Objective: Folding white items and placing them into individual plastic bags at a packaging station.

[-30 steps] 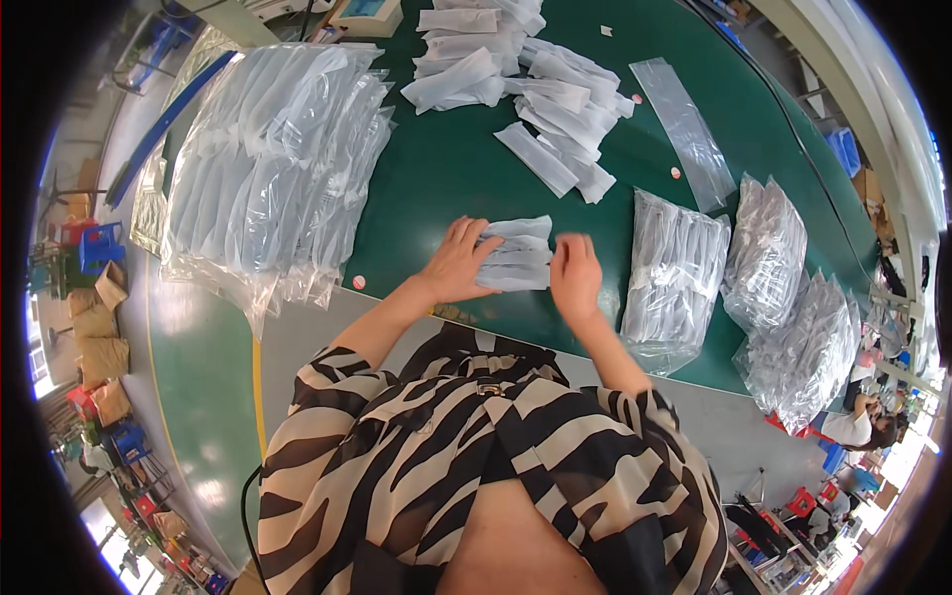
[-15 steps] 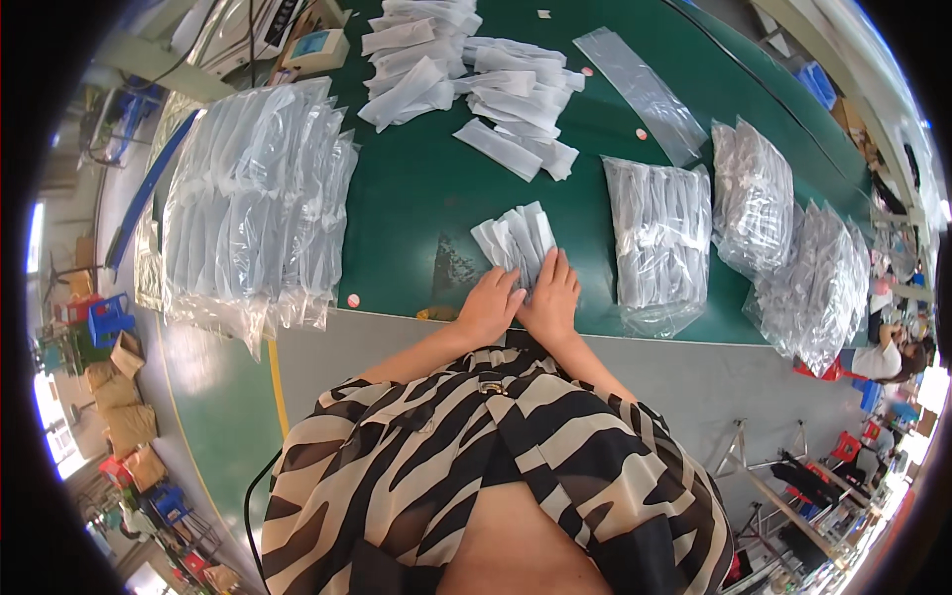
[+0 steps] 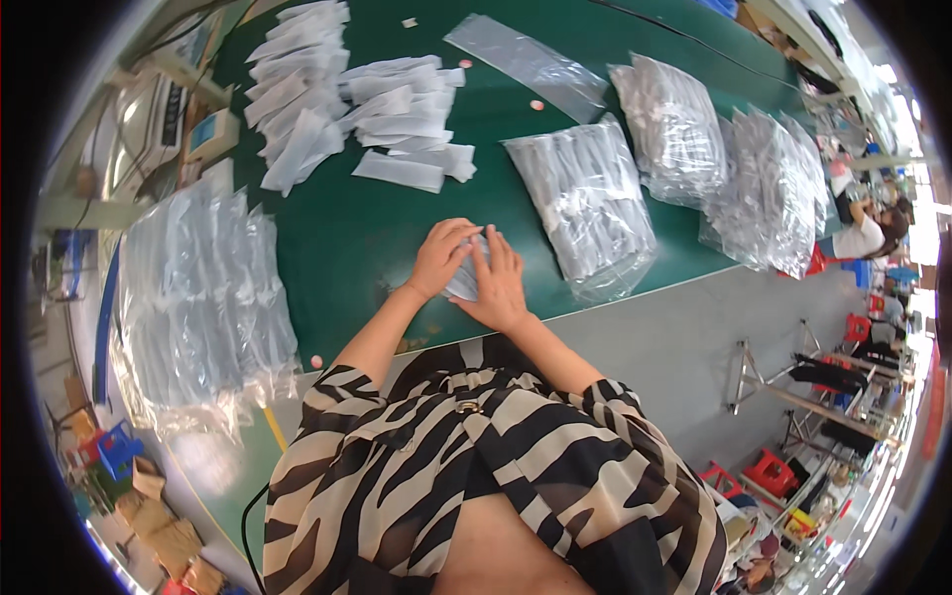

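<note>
At the near edge of the green table, a small bundle of slim whitish packets [image 3: 463, 283] lies mostly hidden beneath my hands. My left hand [image 3: 442, 258] grips it from the left and far side, fingers bent over its top. My right hand [image 3: 499, 286] presses along its right side, thumb and fingers over it. The two hands' fingertips nearly meet. Beyond them lie loose packets of the same kind, in a long overlapping row [image 3: 297, 84] and a shorter pile [image 3: 407, 104]. Right of my hands rests a clear bag filled with packets [image 3: 585, 203].
More filled clear bags [image 3: 669, 124] [image 3: 769, 188] lie farther right on the table [image 3: 367, 238]. A flat clear bag [image 3: 531, 64] is at the far side. Large filled bags [image 3: 198, 297] cover the left end, near a small scale [image 3: 211, 134]. A person [image 3: 863, 233] sits far right.
My view has turned, so the table's contents appear shifted left. My hands have moved up over the bundle, and the left fingers now curl over its far end, covering most of it.
</note>
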Demonstrator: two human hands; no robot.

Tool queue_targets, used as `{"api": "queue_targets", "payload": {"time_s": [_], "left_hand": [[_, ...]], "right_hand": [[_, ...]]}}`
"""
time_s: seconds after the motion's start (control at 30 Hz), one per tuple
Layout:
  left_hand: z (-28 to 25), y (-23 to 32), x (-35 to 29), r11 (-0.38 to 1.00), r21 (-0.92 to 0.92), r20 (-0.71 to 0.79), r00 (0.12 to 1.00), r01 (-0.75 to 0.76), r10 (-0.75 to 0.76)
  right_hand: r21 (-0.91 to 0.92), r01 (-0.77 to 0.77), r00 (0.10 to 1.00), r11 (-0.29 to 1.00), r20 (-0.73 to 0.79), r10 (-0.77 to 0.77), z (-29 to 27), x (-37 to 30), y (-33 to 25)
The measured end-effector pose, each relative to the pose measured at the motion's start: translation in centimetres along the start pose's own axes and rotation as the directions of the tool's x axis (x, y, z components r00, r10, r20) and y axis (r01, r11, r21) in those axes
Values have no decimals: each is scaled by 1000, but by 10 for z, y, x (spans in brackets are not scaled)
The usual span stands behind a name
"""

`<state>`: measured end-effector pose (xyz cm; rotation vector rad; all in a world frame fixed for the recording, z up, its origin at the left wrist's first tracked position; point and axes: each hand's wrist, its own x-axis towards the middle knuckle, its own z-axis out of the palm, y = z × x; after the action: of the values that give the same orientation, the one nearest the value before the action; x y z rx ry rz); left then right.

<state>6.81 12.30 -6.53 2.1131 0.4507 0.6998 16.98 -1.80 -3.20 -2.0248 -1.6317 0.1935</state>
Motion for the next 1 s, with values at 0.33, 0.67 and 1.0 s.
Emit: {"api": "queue_targets", "payload": {"time_s": [0.33,0.67,1.0], "left_hand": [[24,16,21,1000,-1,-9,1000,20,-20],[50,41,26,996,-39,48,996,83,-81],[133,172,95,947,-112,234,919,-300,318]], "right_hand": [[-10,-4,997,1000,-77,3,-11,-13,17],[42,73,992,996,-105,-68,-44,-38,51],[39,-524,801,851,-318,508,-185,-231,76]]}}
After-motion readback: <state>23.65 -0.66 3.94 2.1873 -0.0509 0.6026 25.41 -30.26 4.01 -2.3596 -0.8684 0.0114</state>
